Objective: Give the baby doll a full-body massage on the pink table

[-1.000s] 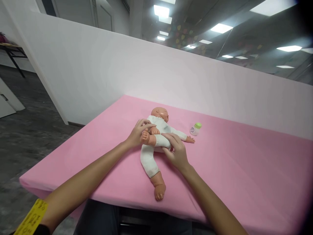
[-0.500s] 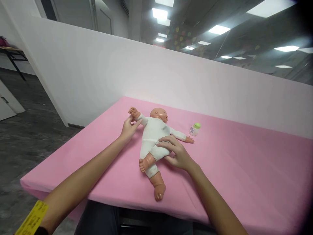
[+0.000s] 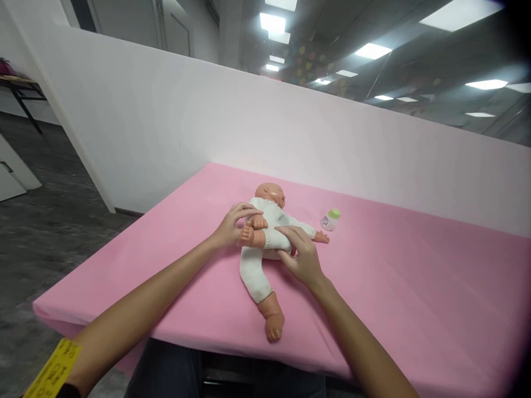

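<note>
A baby doll [image 3: 262, 249] in a white suit lies on its back on the pink table [image 3: 394, 287], head towards the far wall. My left hand [image 3: 231, 226] holds the doll's arm folded across its chest. My right hand [image 3: 302, 255] grips the doll's thigh, with that leg bent up so its foot meets the doll's hand. The doll's other leg lies stretched out towards me. Its other arm rests flat, pointing at a small bottle [image 3: 331, 219] with a green cap.
A white partition wall [image 3: 290, 138] runs along the far side of the table. The table's near edge [image 3: 207, 342] is just above my lap. A dark floor [image 3: 45, 221] opens to the left. A yellow tag [image 3: 52, 369] is on my left wrist.
Half a second ago the doll's arm was stretched out to the left and its leg lay lower. Both hands have brought that arm and leg together over the doll's chest, as one second ago.
</note>
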`<state>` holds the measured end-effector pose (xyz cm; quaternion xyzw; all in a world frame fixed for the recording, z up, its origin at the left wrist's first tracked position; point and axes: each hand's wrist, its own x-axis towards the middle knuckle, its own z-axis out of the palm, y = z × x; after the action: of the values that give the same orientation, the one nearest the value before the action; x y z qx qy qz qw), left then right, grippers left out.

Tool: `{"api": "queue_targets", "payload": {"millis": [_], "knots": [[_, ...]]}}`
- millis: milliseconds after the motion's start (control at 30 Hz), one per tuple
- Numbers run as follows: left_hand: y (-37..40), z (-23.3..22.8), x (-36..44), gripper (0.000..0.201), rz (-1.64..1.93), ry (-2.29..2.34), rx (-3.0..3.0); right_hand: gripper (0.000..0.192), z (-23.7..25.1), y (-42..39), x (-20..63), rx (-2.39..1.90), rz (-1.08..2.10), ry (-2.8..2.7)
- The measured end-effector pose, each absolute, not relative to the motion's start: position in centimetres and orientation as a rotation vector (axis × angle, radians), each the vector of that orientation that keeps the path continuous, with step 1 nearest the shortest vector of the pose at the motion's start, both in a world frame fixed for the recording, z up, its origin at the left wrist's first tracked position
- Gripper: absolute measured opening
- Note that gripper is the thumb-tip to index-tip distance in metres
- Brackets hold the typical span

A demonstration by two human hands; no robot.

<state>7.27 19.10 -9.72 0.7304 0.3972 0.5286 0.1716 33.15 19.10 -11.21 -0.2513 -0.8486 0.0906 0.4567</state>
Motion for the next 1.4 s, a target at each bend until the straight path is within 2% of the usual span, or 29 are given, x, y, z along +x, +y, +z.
{"api": "queue_targets", "payload": {"millis": [333,600,800,967,1133,1400], "knots": [[19.8,-10.3,6.8,0.043,1.543,1.195,1.973,0.055,-11.3,19.0,33.0,-0.605,0.186,-2.099],[21.4,-10.5,4.3,0.049,1.78,1.246,1.396,0.053,-11.6,18.7,33.2,-0.491,0.104,-2.195],[21.8,-10.8,2.9,0.049,1.814,1.29,1.063,0.052,-11.7,18.6,33.1,-0.491,0.103,-2.194],[21.0,-10.5,5.1,0.041,1.779,1.363,1.509,0.056,-11.6,18.4,32.7,-0.566,0.126,-2.135],[19.5,-11.0,7.3,0.04,1.54,1.224,2.142,0.058,-11.7,18.4,32.4,-0.68,0.152,-2.053],[20.0,-11.0,6.9,0.035,1.642,1.33,2.02,0.058,-11.5,18.5,32.7,-0.55,0.138,-2.157]]}}
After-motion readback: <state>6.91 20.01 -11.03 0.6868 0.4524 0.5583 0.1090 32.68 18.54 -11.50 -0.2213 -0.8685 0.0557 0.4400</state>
